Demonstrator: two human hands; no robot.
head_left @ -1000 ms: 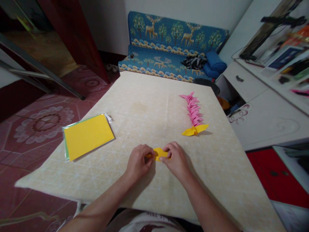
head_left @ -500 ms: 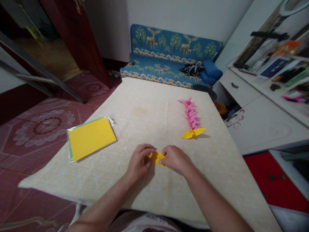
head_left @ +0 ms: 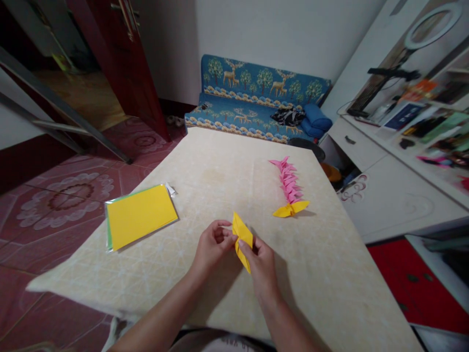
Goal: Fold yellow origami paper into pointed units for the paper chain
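Observation:
A folded piece of yellow paper (head_left: 243, 232), long and pointed at both ends, is held between my two hands just above the table. My right hand (head_left: 264, 260) grips its right side, thumb on the near face and fingers behind. My left hand (head_left: 214, 244) pinches its left edge with thumb and fingertips. Farther right on the table lies a row of pink folded-paper pieces (head_left: 288, 181), pointed and overlapping. At its near end sits a yellow folded-paper piece (head_left: 291, 209) with two spread points.
A stack of yellow paper sheets (head_left: 142, 217) in a clear sleeve lies at the left on the cloth-covered table (head_left: 220, 171). Beyond the table stands a blue patterned sofa (head_left: 238, 107). A white cabinet (head_left: 395, 190) stands to the right.
The yellow paper was low and nearly flat between both hands; now it is raised and turned upright, its broad face showing. My right hand has shifted to its right side.

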